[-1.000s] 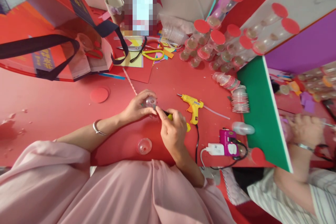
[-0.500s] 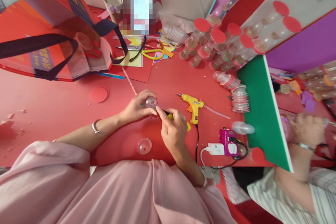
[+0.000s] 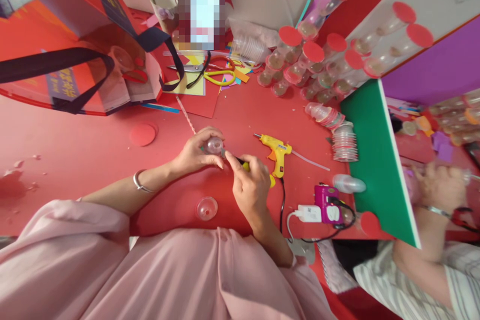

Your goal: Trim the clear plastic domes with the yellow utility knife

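Observation:
Wrapped round a small clear plastic cup [image 3: 214, 145], my left hand [image 3: 197, 152] keeps it above the red table, its round base facing up. A hole shows in the middle of that base. My right hand [image 3: 250, 182] grips a yellow-and-black utility knife [image 3: 245, 165], index finger stretched along it. Its grey tip is at the cup's right edge; whether it touches the plastic I cannot tell. Another clear cup [image 3: 206, 208] with a hole lies near the table's front edge. A yellow glue gun [image 3: 276, 152] lies to the right of my hands.
Stacked clear cups [image 3: 344, 142] stand by a green divider [image 3: 380, 160]. Behind them are several cup pairs with red discs [image 3: 313, 52]. A purple power socket [image 3: 327, 202] has cables. Scissors [image 3: 220, 78], paper scraps and a red bag [image 3: 33, 87] lie farther back. A co-worker's hand [image 3: 442, 185] is at right.
My right hand and the utility knife have shifted very slightly right, away from the cup. My left thumb sits a little lower. The whole view has moved a touch.

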`<action>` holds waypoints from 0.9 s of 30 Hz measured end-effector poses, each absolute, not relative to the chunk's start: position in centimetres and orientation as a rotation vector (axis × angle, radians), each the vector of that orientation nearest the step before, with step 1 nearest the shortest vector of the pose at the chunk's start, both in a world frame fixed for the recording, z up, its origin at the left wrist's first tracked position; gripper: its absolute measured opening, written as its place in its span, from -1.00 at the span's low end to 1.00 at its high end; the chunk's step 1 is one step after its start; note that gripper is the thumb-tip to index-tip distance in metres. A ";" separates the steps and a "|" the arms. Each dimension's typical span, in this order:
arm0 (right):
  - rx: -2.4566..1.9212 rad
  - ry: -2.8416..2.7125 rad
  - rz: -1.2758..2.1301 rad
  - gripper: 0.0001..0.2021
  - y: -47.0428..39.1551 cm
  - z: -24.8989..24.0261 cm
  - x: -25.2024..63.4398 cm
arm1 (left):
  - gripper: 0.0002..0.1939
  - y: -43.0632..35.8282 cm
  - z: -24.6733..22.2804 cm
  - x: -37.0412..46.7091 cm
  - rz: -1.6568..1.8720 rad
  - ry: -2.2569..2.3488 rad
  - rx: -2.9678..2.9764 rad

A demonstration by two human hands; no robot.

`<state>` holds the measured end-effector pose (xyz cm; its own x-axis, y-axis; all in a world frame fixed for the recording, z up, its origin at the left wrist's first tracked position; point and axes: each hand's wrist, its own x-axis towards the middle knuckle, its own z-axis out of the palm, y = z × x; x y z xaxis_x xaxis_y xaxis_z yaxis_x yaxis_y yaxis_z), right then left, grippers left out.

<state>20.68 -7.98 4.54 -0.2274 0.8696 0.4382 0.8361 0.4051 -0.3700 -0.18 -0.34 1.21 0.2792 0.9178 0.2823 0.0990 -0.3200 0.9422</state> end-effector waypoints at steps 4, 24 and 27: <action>-1.441 -2.086 0.082 -0.57 -8.0 4.5 20.6 | -0.29 -0.3 1.3 -0.1 1.140 0.956 1.655; -1.498 -2.084 0.101 -0.54 -7.8 4.2 20.6 | -0.30 -0.8 -0.4 0.2 1.222 0.930 1.468; -1.522 -2.033 0.080 -0.55 -7.8 4.1 20.6 | -0.32 -0.8 -0.4 0.1 1.211 0.933 1.494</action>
<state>20.63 -7.83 4.14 -0.1699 0.8925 0.4178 0.8568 0.3433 -0.3848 0.15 -0.84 -0.36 0.2142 0.9468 0.2401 -0.0094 -0.2438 0.9698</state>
